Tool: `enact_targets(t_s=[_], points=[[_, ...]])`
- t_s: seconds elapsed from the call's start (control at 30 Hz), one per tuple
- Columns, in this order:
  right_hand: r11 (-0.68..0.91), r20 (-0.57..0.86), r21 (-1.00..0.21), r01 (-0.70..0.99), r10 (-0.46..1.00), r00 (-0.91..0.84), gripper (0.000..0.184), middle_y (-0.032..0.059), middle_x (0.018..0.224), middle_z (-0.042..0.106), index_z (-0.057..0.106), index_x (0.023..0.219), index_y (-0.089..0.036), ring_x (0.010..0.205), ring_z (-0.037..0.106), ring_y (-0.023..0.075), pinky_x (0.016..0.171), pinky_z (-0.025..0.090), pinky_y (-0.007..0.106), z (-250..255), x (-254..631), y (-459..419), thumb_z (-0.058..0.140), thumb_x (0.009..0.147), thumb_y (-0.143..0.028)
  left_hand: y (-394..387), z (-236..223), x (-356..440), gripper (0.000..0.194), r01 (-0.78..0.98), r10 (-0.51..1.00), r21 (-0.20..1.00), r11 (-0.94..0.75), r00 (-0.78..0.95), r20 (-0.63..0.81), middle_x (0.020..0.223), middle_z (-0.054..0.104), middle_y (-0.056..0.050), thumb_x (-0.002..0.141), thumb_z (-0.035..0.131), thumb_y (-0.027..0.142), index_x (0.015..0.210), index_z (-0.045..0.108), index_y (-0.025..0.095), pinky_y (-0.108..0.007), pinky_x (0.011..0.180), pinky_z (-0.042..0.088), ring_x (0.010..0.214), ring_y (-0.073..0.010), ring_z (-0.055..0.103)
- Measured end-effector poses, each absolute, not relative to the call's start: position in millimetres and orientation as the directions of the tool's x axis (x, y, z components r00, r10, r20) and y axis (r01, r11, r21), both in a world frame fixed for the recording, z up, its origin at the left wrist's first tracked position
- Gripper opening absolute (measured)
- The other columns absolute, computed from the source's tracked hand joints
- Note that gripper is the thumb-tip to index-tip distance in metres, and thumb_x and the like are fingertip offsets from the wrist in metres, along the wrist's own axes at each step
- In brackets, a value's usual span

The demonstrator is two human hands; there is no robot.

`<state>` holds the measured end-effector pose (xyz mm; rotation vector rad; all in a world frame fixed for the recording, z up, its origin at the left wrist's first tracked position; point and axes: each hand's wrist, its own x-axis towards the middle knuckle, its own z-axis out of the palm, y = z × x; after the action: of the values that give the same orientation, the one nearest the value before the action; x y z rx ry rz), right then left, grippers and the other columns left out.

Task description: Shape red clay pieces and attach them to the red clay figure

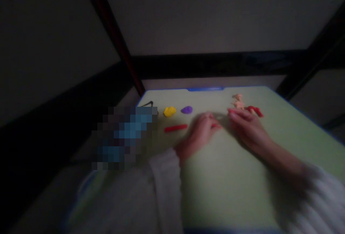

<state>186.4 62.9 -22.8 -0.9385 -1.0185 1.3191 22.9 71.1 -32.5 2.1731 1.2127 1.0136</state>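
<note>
The desk point(215, 176) looks matt and smooth; the sleeve point(320, 198) is ribbed, knitted cloth; the yellow lump point(169, 111) looks soft, like modelling clay, its surface uneven.

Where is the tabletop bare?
Most room: table front, between left sleeve and right sleeve. Also the back, between purple lump and peach figure, and right of the red piece. Crowded: around that figure and right hand, and among yellow lump, red stick and left hand.
</note>
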Motion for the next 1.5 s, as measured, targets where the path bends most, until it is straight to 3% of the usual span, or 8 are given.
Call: enact_targets(t_s=[0.1,0.23,0.33,0.53,0.67,0.87,1.23,1.5], points=[[0.045,0.066,-0.947,-0.317,0.996,-0.056,0.018,-0.0057,0.064,0.064,0.070,0.081,-0.023,0.051,0.054,0.0032,0.049,0.045,0.015,-21,186,63,0.075,0.063,-0.025,74,-30,28,0.007,0.520,0.870,0.699,-0.492,0.322,0.373,0.082,0.062,-0.005,0.073,0.063,0.020,0.072,0.068,0.016,-0.030,0.079,0.044,0.081,-0.0158,0.056],[0.033,0.081,-0.942,-0.333,0.988,-0.130,0.017,-0.0053,0.069,0.067,0.070,0.078,-0.025,0.053,0.058,0.0036,0.052,0.050,0.015,-15,186,59,0.076,0.062,-0.026,62,-22,25,0.007,0.244,0.950,0.926,-0.287,0.197,0.243,0.073,0.065,-0.003,0.072,0.062,0.019,0.073,0.066,0.013,-0.026,0.067,0.048,0.069,-0.0128,0.059],[0.021,0.088,-0.945,-0.326,0.977,-0.193,0.020,-0.0024,0.069,0.069,0.071,0.076,-0.022,0.055,0.062,0.0063,0.055,0.054,0.017,-10,184,51,0.078,0.059,-0.027,43,-15,13,0.014,0.125,0.958,0.972,-0.200,0.234,0.167,0.065,0.065,-0.002,0.073,0.062,0.025,0.077,0.066,0.012,-0.023,0.058,0.047,0.059,-0.0110,0.058],[-0.079,0.043,-0.960,-0.270,0.909,-0.416,0.021,0.0007,0.073,0.072,0.071,0.078,-0.021,0.060,0.067,0.0089,0.060,0.057,0.017,0,177,33,0.078,0.059,-0.027,6,6,-7,0.006,0.121,0.928,0.920,-0.373,0.035,0.371,0.074,0.065,-0.003,0.068,0.067,0.021,0.070,0.066,0.015,-0.021,0.061,0.049,0.069,-0.0115,0.060],[-0.207,-0.018,-0.922,-0.327,0.866,-0.499,0.019,-0.0005,0.071,0.073,0.072,0.075,-0.021,0.061,0.068,0.0073,0.063,0.055,0.012,1,170,28,0.079,0.058,-0.025,-3,15,-8,0.002,0.184,0.870,0.851,-0.491,0.046,0.492,0.073,0.065,-0.002,0.068,0.068,0.016,0.070,0.069,0.016,-0.022,0.064,0.050,0.069,-0.0112,0.061],[-0.273,-0.044,-0.899,-0.343,0.834,-0.550,0.013,-0.0012,0.073,0.073,0.073,0.077,-0.023,0.064,0.068,0.0057,0.065,0.054,0.010,-1,167,25,0.076,0.064,-0.022,-7,14,-5,0.006,0.290,0.856,0.811,-0.509,0.068,0.513,0.074,0.068,-0.003,0.071,0.065,0.015,0.073,0.070,0.017,-0.024,0.068,0.050,0.071,-0.0119,0.062],[-0.145,0.005,-0.950,-0.278,0.879,-0.476,0.018,-0.0005,0.063,0.072,0.073,0.070,-0.021,0.054,0.066,0.0071,0.053,0.053,0.009,0,166,25,0.080,0.054,-0.019,-10,14,-4,0.006,0.335,0.790,0.726,-0.601,0.108,0.604,0.069,0.069,-0.003,0.070,0.064,0.011,0.067,0.067,0.015,-0.022,0.065,0.050,0.066,-0.0102,0.062],[-0.194,-0.011,-0.929,-0.315,0.865,-0.502,0.017,-0.0016,0.064,0.072,0.073,0.071,-0.021,0.056,0.066,0.0050,0.055,0.052,0.007,-2,165,24,0.079,0.057,-0.014,-11,15,-4,0.008,0.365,0.795,0.718,-0.592,0.122,0.594,0.070,0.069,-0.001,0.071,0.063,0.012,0.067,0.067,0.018,-0.023,0.065,0.051,0.066,-0.0106,0.063]])
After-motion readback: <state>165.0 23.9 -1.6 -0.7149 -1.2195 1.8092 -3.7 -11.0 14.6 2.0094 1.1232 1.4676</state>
